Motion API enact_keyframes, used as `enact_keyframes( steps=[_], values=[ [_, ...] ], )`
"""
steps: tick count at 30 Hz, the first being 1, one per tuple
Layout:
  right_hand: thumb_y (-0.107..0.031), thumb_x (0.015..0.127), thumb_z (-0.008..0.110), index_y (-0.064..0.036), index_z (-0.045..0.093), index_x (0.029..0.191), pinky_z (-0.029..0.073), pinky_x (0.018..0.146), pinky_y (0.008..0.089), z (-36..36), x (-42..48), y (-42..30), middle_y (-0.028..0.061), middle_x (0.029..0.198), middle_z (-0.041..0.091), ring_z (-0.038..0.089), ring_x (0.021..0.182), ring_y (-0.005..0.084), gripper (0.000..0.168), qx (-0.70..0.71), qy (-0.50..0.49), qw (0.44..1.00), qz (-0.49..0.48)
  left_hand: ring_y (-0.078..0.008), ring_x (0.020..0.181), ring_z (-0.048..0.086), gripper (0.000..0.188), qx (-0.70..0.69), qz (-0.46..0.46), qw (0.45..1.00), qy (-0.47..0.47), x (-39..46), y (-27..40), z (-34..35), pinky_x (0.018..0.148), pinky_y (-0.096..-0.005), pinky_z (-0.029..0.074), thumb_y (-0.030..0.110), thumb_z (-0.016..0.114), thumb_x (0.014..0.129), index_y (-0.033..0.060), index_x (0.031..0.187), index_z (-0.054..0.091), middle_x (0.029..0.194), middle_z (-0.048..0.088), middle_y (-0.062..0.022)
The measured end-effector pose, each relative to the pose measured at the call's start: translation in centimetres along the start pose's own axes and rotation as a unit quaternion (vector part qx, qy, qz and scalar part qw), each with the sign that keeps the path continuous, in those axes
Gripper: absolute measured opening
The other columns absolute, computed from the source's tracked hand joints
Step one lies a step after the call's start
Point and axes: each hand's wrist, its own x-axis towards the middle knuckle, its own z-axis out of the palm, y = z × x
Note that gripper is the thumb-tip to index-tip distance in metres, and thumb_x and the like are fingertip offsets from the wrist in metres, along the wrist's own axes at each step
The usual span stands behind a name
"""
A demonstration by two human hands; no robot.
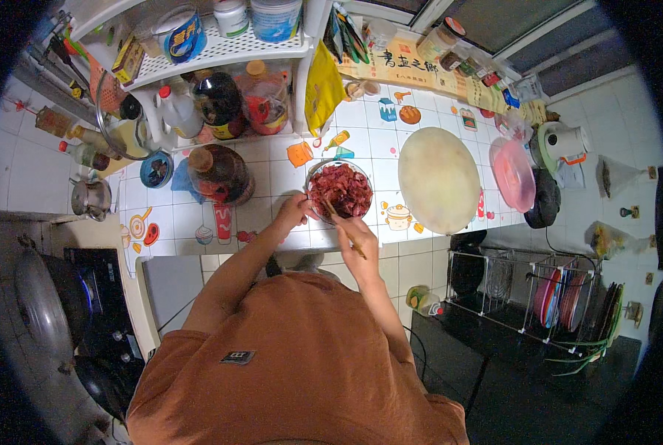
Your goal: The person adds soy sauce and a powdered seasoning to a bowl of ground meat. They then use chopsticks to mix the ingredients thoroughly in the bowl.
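Observation:
A bowl point(309, 179) filled with cut raw meat point(337, 181) stands near the front edge of the tiled counter. My left hand point(296, 209) grips its rim at the lower left. In my right hand point(359, 240) is a pair of wooden chopsticks point(358, 249), their tips down in the dark, wet-looking middle of the meat. To the right of the bowl lies a pale round cutting board point(438, 179). A large jar of dark liquid point(220, 177) with a stopper stands to the left.
A white shelf rack point(225, 58) with jars and bottles rises at the back left. On the right is a pink plastic basin point(513, 175). A wok point(39, 306) and a gas stove point(100, 300) are at far left. A wire dish rack point(523, 295) stands at lower right.

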Motion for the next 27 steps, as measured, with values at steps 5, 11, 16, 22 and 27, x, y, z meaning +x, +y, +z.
enact_keyframes(
  steps=[5, 11, 16, 22, 27],
  values=[
    [0.001, 0.088, 0.062, -0.004, 0.071, 0.106, 0.05, 0.068, 0.0334, 1.6, 1.0, 2.3, 0.0131, 0.085, 0.064, 0.064, 0.075, 0.0288, 0.021, -0.051, -0.025, 0.998, -0.011, -0.009, 0.048, 0.046, 0.018, -0.003, 0.014, 1.0, 0.012, -0.3, -0.1, 0.1, 0.045, -0.0238, 0.038, 0.02, 0.045, 0.101, 0.0044, 0.105, 0.052, 0.078, 0.071, -0.013],
    [0.0, 0.089, 0.062, -0.005, 0.071, 0.108, 0.049, 0.065, 0.0331, 0.2, 0.6, 0.1, 0.0129, 0.082, 0.062, 0.063, 0.071, 0.0269, 0.022, -0.026, 0.006, 1.0, -0.006, -0.0092, 0.046, 0.044, 0.016, 0.013, 0.016, 1.0, 0.02, 0.0, -0.4, 0.1, 0.044, -0.0246, 0.036, 0.019, 0.045, 0.101, 0.0046, 0.103, 0.051, 0.078, 0.071, -0.0148],
    [0.0, 0.089, 0.062, -0.006, 0.07, 0.109, 0.049, 0.065, 0.0335, 2.2, 2.8, 2.4, 0.0136, 0.081, 0.061, 0.063, 0.071, 0.0262, 0.023, -0.027, 0.009, 0.999, -0.03, -0.0091, 0.047, 0.046, 0.017, 0.013, 0.002, 1.0, 0.02, 0.2, -0.3, 0.1, 0.044, -0.0243, 0.037, 0.02, 0.045, 0.101, 0.0044, 0.104, 0.051, 0.078, 0.071, -0.0137],
    [0.0, 0.085, 0.063, -0.004, 0.071, 0.1, 0.051, 0.063, 0.037, 1.2, 1.8, 0.5, 0.0145, 0.083, 0.063, 0.064, 0.074, 0.0321, 0.017, -0.05, 0.033, 0.998, 0.021, -0.009, 0.046, 0.046, 0.017, 0.026, 0.01, 0.999, 0.027, 0.0, 0.0, 0.2, 0.044, -0.0247, 0.037, 0.019, 0.044, 0.101, 0.004, 0.103, 0.051, 0.079, 0.072, -0.0139],
    [0.001, 0.087, 0.063, -0.002, 0.071, 0.104, 0.051, 0.067, 0.0321, 2.3, 3.0, 1.8, 0.014, 0.084, 0.064, 0.064, 0.073, 0.027, 0.019, -0.039, -0.004, 0.998, -0.048, -0.0093, 0.046, 0.048, 0.019, 0.022, 0.026, 0.999, 0.023, 0.4, -0.5, -0.2, 0.042, -0.0252, 0.037, 0.02, 0.046, 0.1, 0.0031, 0.104, 0.052, 0.079, 0.072, -0.0136]
  ],
)
